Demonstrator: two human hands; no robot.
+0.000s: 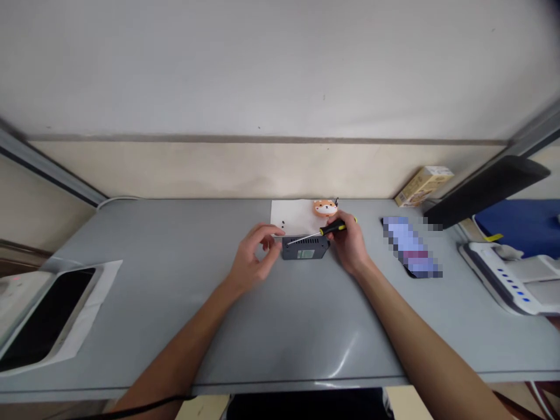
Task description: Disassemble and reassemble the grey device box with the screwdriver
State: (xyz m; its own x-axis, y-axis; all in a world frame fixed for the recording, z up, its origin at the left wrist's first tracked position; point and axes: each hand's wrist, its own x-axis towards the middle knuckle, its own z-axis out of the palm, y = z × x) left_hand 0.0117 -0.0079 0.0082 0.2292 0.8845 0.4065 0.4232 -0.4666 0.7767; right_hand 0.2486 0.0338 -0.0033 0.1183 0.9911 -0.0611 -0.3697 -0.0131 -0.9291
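A small dark grey box point(301, 247) with a row of slots and a pale label stands on the grey table. My left hand point(256, 256) is at its left end, with thumb and index finger closed about the corner. In my right hand point(349, 240) is a screwdriver point(333, 227) with a black and yellow handle. Its thin shaft points left across the slotted face, and the tip is at the box's upper left corner. Some tiny black pieces, perhaps screws point(282, 224), lie on a white sheet of paper point(294, 211) behind the box.
An orange animal-faced case point(325, 208) sits on the paper's right side. Rightward are a blurred phone point(411, 248), a small carton point(423, 186), a long black object point(485, 189) and a white power strip point(494, 274). A black-screened tablet point(48, 318) lies left.
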